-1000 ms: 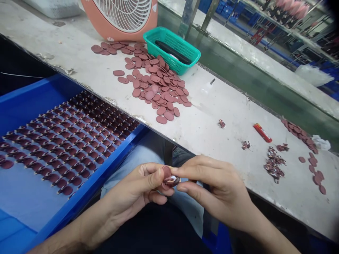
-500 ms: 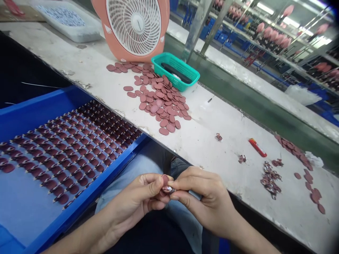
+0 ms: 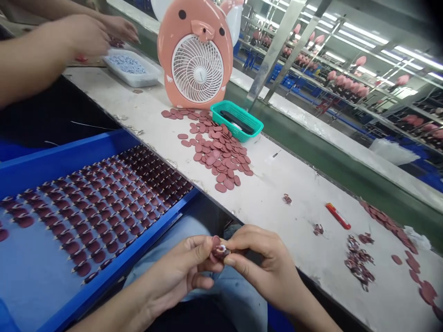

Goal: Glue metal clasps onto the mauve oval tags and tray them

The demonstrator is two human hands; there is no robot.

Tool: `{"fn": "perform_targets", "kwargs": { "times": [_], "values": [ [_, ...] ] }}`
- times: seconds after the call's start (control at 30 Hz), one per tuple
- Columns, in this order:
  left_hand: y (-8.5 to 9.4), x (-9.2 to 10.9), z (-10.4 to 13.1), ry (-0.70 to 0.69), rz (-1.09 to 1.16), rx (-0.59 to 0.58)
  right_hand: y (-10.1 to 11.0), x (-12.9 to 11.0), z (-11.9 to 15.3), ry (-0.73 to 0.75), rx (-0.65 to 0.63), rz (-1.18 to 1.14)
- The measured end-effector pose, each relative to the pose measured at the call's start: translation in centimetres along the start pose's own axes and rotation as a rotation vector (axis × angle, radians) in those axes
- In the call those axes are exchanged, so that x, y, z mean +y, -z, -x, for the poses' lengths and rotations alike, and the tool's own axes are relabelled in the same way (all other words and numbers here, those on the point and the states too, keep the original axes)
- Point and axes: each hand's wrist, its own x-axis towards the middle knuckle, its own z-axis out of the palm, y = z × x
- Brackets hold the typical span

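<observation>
Over my lap, my left hand [image 3: 185,265] pinches a reddish-brown oval disc [image 3: 215,241] between thumb and fingers. My right hand [image 3: 268,258] grips a small brown-and-white figure piece [image 3: 220,251] against that disc with thumb and forefinger; the fingers partly cover both. Left of my hands, a blue tray [image 3: 166,210] carries rows of similar discs with small pieces on them. On the bench lie a pile of loose oval discs [image 3: 221,154] and, at the right, a heap of small brown pieces [image 3: 358,263].
A pink pig-shaped fan [image 3: 197,64] stands behind a green basket [image 3: 238,121] holding a black object. A red-and-yellow tube [image 3: 338,216] lies on the bench [image 3: 277,184]. At upper left, a co-worker's arms [image 3: 55,41] reach above a white container [image 3: 133,69].
The view has tilted upward, so bench things sit lower in the picture. A co-worker's arms have come into view at upper left. My hands still hold the disc and small piece together.
</observation>
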Motion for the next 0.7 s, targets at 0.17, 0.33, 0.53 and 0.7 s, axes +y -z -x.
{"fn": "perform_targets", "kwargs": {
  "times": [0.17, 0.33, 0.53, 0.7],
  "values": [
    [0.7, 0.0, 0.1, -0.144, -0.043, 0.123, -0.9, 0.6, -0.3, 0.121, 0.139, 0.223],
    [0.3, -0.3, 0.2, -0.417, -0.088, 0.311, -4.0, 2.2, -0.8, 0.397, 0.357, 0.642],
    [1.4, 0.6, 0.3, -0.536, -0.168, 0.410, -7.1, 3.8, -2.2, 0.533, 0.345, 0.716],
    [2.6, 0.8, 0.3, -0.609, -0.289, 0.498, -8.3, 4.0, -3.9, 0.517, 0.313, 0.654]
  ]
}}
